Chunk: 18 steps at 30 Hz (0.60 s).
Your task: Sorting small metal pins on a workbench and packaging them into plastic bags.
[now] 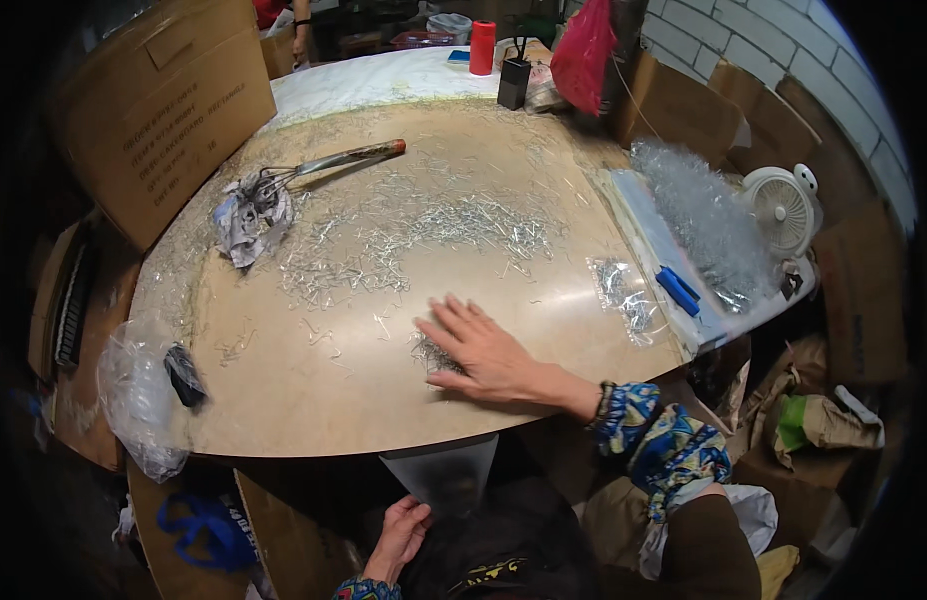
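My right hand (488,360) lies spread over a small heap of thin silvery metal pieces (433,356) near the front of the wooden tabletop (283,410). Its fingers point to the left and are slightly blurred. Many more of these wire-like bits, some looking like small bent hooks, form a larger scatter (473,225) farther back. Below the front edge, my left hand (403,530) pinches the side of a translucent plastic bag (448,475), held up against the edge of the table. What the bag contains cannot be made out.
A hand rake (348,155) and crumpled paper (253,222) lie at the back left. To the right are filled clear packets (625,300), a blue tool (677,290), a pile of clear bags (703,215) and a small fan (783,210). A large carton (163,110) stands left.
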Each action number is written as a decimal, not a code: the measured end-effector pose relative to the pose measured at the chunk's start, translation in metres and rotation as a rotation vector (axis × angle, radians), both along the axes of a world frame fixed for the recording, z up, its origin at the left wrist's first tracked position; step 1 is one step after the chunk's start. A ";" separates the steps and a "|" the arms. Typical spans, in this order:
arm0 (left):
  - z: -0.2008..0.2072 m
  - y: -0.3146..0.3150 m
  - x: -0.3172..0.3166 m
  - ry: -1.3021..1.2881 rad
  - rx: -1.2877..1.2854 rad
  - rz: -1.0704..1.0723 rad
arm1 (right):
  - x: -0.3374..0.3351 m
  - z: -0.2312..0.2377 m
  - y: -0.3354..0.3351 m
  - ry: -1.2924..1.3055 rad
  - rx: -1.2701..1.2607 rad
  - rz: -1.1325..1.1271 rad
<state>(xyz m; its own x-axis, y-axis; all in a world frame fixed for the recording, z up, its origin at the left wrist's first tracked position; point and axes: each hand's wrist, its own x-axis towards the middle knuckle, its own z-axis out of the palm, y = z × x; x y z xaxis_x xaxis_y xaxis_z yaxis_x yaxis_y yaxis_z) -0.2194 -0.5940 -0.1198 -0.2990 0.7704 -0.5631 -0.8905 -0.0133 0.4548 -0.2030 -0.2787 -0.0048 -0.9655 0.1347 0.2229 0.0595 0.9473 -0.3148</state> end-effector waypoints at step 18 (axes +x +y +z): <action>-0.007 0.001 0.003 -0.065 0.019 0.012 | 0.031 -0.007 0.100 0.117 -0.098 -0.303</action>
